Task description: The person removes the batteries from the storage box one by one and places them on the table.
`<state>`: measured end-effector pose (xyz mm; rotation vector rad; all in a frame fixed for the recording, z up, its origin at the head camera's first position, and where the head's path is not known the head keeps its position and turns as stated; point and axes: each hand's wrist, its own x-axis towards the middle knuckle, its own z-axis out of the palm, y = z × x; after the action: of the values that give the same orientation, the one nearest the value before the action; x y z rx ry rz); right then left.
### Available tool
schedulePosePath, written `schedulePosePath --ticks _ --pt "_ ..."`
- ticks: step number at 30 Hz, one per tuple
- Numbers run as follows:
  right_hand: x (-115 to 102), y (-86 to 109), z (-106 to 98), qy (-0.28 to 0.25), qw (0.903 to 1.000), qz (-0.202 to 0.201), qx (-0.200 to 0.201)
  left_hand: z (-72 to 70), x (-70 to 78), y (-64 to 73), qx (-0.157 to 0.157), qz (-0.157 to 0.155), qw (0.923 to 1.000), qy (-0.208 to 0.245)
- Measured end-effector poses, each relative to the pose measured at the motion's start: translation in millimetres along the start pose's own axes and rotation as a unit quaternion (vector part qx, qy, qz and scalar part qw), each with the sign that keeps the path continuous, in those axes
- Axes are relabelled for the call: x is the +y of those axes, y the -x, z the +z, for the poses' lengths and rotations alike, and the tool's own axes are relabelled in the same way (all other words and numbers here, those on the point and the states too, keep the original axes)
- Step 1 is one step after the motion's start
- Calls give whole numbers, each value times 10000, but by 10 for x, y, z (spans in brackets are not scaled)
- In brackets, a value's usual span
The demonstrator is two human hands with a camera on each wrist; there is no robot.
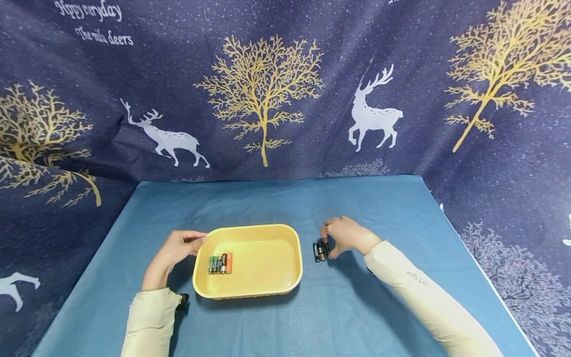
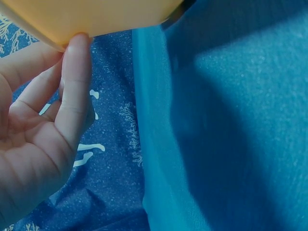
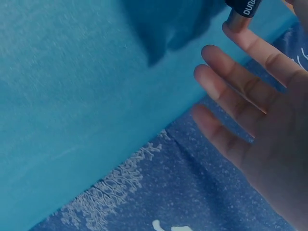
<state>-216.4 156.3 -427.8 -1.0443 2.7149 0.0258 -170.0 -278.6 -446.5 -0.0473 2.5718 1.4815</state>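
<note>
My left hand [image 1: 178,247] pinches the left rim of a yellow plastic basin [image 1: 263,285], thumb and fingertips at its edge in the left wrist view. Inside, at the left, several batteries [image 1: 223,264] lie side by side in a row, green, dark and orange. To the right of the basin, my right hand [image 1: 350,235] pinches a black battery [image 3: 248,6] with a copper end. Its index fingertip [image 3: 233,30] sits at that copper end; the thumb is outside the right wrist view. Close by its fingers, black batteries [image 1: 316,252] lie together on the cloth.
A blue cloth [image 1: 250,329] covers the table. Behind it hangs a dark blue curtain [image 1: 294,163] printed with deer and trees. Both forearms reach in from the front, in pale sleeves [image 1: 419,285].
</note>
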Motion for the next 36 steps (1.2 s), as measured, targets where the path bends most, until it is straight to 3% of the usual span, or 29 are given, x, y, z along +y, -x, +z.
schedulePosePath --ticks 16,36 --pt "22 -39 135 -144 9997 134 -172 -4 -26 -22 -26 -35 9999 -98" --pt "-4 2 117 -54 9999 82 -87 6 7 -4 -10 -18 10000 -84"
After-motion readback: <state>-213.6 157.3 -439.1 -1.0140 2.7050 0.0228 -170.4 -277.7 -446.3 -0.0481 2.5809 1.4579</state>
